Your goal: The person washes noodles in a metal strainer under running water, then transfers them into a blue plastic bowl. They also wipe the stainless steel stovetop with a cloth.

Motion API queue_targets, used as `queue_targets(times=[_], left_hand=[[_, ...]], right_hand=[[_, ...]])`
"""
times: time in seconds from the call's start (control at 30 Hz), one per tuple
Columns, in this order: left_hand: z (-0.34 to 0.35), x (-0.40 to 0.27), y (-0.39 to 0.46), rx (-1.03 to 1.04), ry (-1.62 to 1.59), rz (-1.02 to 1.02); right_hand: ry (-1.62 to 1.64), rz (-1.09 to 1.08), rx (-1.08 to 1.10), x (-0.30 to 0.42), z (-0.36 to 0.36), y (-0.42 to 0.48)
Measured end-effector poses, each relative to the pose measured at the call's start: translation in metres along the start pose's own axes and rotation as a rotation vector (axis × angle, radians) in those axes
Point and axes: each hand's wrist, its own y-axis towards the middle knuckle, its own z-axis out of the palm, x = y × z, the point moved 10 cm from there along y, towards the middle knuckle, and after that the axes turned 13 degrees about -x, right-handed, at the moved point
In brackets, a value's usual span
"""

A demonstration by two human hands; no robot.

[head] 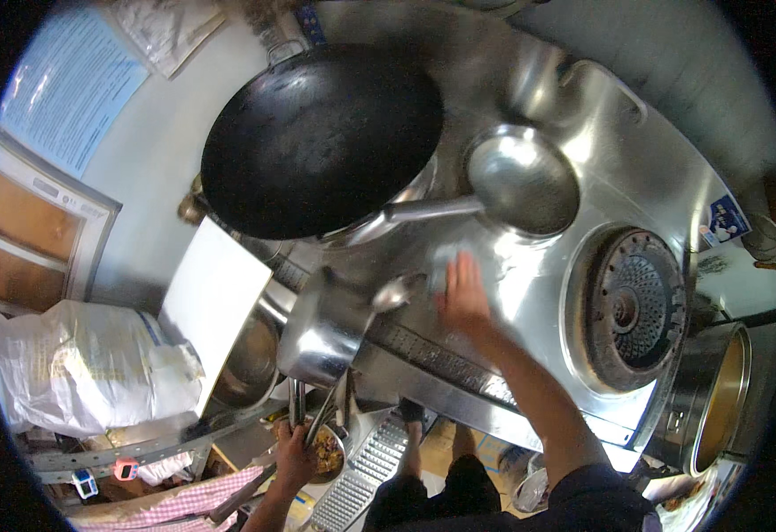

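My left hand (295,459) grips the handle of a stainless steel saucepan (325,339), which is tilted over the stove's front edge. A steel ladle (394,292) extends past the saucepan's right side; its handle appears to run down to the same hand, partly hidden by the saucepan. Out on the steel stove top (528,292) is my right hand (464,296), palm down with fingers stretched forward. A pale blurred patch shows around those fingertips, and I cannot tell whether it is a cloth. Beyond that hand sits a round steel pan (524,179), its handle pointing left.
A large black wok (325,143) stands tilted at the back left. At right are a gas burner (634,309) and a deep steel pot (724,399). A white board (215,292), a plastic bag (95,369) and a bowl of food (327,455) lie to the left.
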Motion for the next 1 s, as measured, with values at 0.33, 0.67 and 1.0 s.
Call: queue_targets(times=[0.33, 0.67, 1.0], left_hand=[[-0.015, 0.015, 0.015, -0.052, -0.041, -0.033], [0.009, -0.028, 0.019, 0.059, 0.002, 0.136], [0.082, -0.14, 0.029, 0.189, -0.07, 0.294]], right_hand=[[0.544, -0.046, 0.168, 0.188, 0.041, 0.078], [0.054, 0.318, 0.255, -0.039, -0.039, -0.121], [0.465, 0.386, -0.198, -0.102, -0.055, -0.191]])
